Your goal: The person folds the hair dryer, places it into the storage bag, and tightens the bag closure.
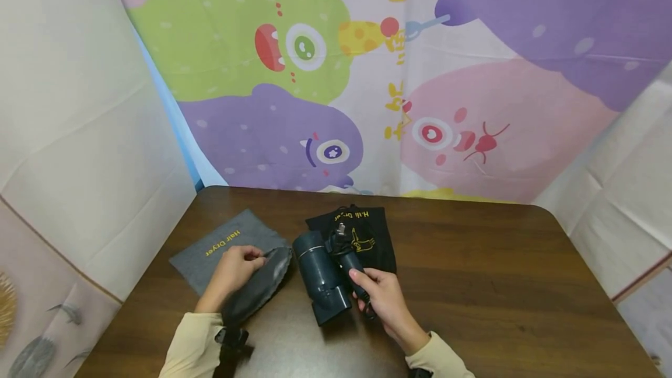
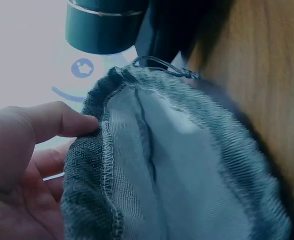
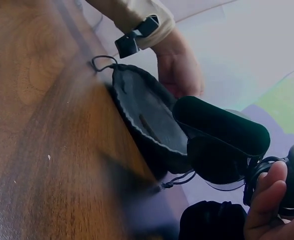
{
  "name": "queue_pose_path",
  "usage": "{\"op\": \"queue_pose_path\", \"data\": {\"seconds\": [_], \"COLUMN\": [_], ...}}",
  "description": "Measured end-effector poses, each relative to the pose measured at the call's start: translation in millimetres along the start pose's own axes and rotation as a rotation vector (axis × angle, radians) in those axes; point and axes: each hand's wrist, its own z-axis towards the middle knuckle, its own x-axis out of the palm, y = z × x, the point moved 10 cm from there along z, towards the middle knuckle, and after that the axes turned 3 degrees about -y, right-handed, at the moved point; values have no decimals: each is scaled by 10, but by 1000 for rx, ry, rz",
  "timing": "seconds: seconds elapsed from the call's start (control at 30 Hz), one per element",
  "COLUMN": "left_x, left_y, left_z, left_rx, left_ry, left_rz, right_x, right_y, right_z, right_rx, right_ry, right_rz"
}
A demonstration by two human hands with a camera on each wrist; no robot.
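My left hand (image 1: 236,270) pinches the upper rim of a grey drawstring pouch (image 1: 202,249) printed "Hair Dryer". Its mouth gapes, and the pale lining (image 2: 187,165) shows in the left wrist view. Beside the pouch, my right hand (image 1: 385,302) grips a dark teal hair dryer (image 1: 319,270) by its handle, with the cord wound around it and the plug (image 1: 341,229) pointing away. In the right wrist view the dryer's flat nozzle (image 3: 222,125) overlaps the pouch's opening edge. The pouch's drawstring (image 2: 159,62) loops out at the rim.
A black pouch (image 1: 388,244) with yellow "Hair Dryer" print lies flat behind the dryer on the brown wooden table (image 1: 488,284). At the table's back edge hangs a cartoon-printed curtain (image 1: 378,150). White fabric panels (image 1: 94,133) stand at both sides.
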Motion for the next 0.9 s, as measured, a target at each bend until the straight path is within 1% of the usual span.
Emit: {"op": "queue_pose_path", "data": {"seconds": [0.2, 0.3, 0.57, 0.7, 0.9], "left_x": [-44, -65, -132, -145, -146], "left_y": [-117, -160, -337, -414, -478], "left_z": [29, 47, 89, 111, 110], "left_rx": [15, 23, 70, 76, 70], "left_ry": [-4, -12, -56, -68, -77], "left_rz": [-17, -10, 18, 14, -15], "right_x": [8, 15, 86, 144, 227], "right_y": [-22, -22, 27, 34, 35], "right_z": [-2, -3, -54, -73, -98], "right_rx": [9, 4, -7, -13, -29], "right_ry": [12, 17, 47, 64, 87], "right_rz": [-27, -37, -69, -63, -57]}}
